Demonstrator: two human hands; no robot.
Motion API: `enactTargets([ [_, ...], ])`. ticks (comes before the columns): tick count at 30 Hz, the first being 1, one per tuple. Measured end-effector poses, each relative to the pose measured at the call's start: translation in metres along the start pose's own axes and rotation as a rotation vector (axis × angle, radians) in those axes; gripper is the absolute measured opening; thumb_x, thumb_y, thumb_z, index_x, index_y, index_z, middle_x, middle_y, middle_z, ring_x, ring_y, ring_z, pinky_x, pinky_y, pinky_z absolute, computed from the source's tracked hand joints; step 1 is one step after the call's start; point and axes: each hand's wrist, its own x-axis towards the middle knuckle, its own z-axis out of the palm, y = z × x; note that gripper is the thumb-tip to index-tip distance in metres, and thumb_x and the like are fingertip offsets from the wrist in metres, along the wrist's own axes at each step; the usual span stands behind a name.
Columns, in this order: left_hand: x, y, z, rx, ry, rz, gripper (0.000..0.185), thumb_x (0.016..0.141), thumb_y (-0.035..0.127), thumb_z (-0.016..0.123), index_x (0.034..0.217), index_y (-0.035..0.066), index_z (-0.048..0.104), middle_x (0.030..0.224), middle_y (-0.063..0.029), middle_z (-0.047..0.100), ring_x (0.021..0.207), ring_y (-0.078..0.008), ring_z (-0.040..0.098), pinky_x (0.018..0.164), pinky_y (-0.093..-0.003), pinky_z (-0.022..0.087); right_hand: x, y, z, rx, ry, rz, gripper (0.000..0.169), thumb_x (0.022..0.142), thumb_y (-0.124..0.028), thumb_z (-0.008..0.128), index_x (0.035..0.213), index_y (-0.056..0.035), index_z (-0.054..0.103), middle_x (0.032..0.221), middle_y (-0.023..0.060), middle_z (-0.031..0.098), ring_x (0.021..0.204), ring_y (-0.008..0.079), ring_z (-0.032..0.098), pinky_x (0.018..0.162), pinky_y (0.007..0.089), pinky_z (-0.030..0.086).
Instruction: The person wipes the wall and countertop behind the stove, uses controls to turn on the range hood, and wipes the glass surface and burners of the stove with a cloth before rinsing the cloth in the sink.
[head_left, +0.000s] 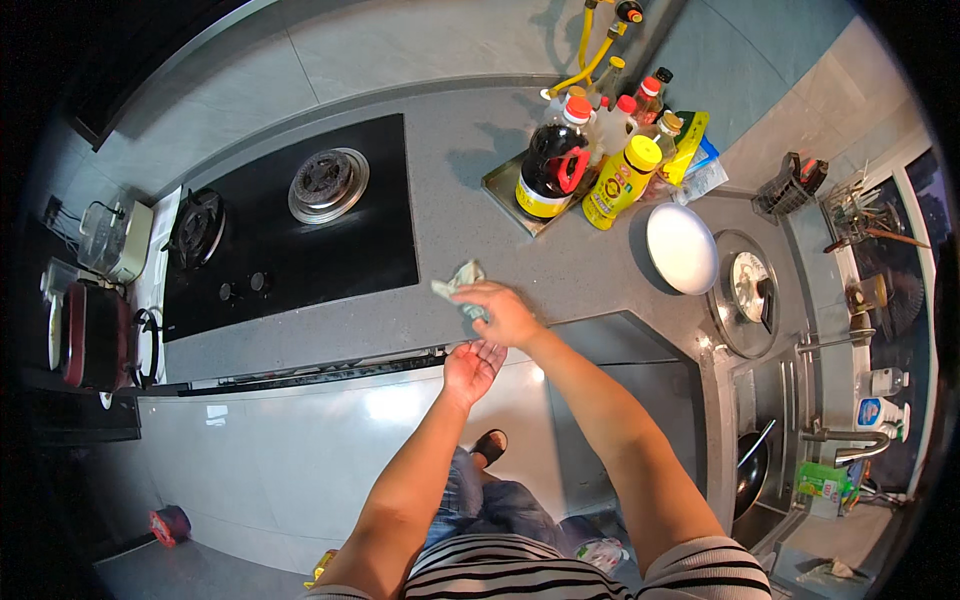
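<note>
My right hand (504, 309) is at the front edge of the grey countertop (352, 328), with its fingers over a crumpled pale cloth (466, 274). Part of the cloth is hidden beneath the fingers. Just below the counter edge, my left hand (474, 370) is held palm up with fingers slightly curled and nothing in it. Its fingertips come close to the right hand; whether they touch is unclear. Left of the cloth lies a black glass gas hob (345, 255) with two burners and two knobs.
Several bottles, including a large dark sauce bottle (551, 169) and a yellow bottle (624, 180), stand behind the cloth, some on a metal tray (501, 182). Rightward are a white plate (682, 248), a glass lid (724, 322) and a sink (780, 405) holding a black wok (752, 472).
</note>
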Motion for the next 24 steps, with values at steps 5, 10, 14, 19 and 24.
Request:
enactTargets([
  [5,0.0,0.004,-0.011,-0.009,-0.107,-0.019,0.027,0.098,0.02,0.033,0.101,0.005,0.055,0.104,-0.0093,0.063,0.097,-0.0244,0.064,0.09,-0.0435,0.054,-0.035,-0.019,0.009,0.176,-0.077,0.05,0.04,0.064,0.0,0.057,0.101,-0.0033,0.071,0.11,0.0165,0.069,0.106,0.0346,0.063,0.097,0.0413,0.049],
  [10,-0.007,0.003,-0.023,0.138,-0.009,-0.089,0.027,0.101,0.024,0.037,0.102,0.005,0.056,0.094,-0.0067,0.062,0.087,-0.0215,0.062,0.083,-0.0365,0.056,-0.079,-0.058,-0.007,0.577,0.012,0.435,0.04,0.078,0.003,0.05,0.113,-0.0039,0.069,0.109,0.0066,0.07,0.099,0.0146,0.063,0.09,0.0275,0.048],
  [14,-0.025,-0.057,0.036,0.441,0.149,-0.238,0.026,0.103,0.026,0.04,0.093,0.006,0.053,0.085,-0.0054,0.057,0.079,-0.0194,0.057,0.073,-0.0307,0.05,-0.143,-0.066,-0.058,0.84,0.529,0.562,0.043,0.08,0.004,0.049,0.12,0.0001,0.064,0.104,0.0036,0.067,0.092,0.0096,0.06,0.083,0.0248,0.047],
  [19,-0.028,-0.138,0.098,0.64,-0.004,-0.518,0.028,0.104,0.03,0.043,0.084,0.012,0.048,0.069,0.0023,0.041,0.06,-0.0108,0.04,0.055,-0.023,0.038,-0.225,-0.095,-0.12,0.925,0.975,0.602,0.045,0.079,-0.004,0.051,0.123,-0.0003,0.063,0.109,0.0041,0.067,0.095,0.0113,0.059,0.085,0.0241,0.045],
  [24,-0.05,-0.268,0.142,0.979,-0.205,-0.843,0.031,0.104,0.036,0.045,0.082,0.014,0.046,0.065,0.0044,0.033,0.053,-0.0073,0.029,0.044,-0.0209,0.025,-0.337,-0.151,-0.162,0.935,1.448,0.556,0.048,0.079,-0.004,0.05,0.127,-0.0015,0.059,0.107,0.0052,0.066,0.09,0.0136,0.062,0.08,0.0268,0.05],
])
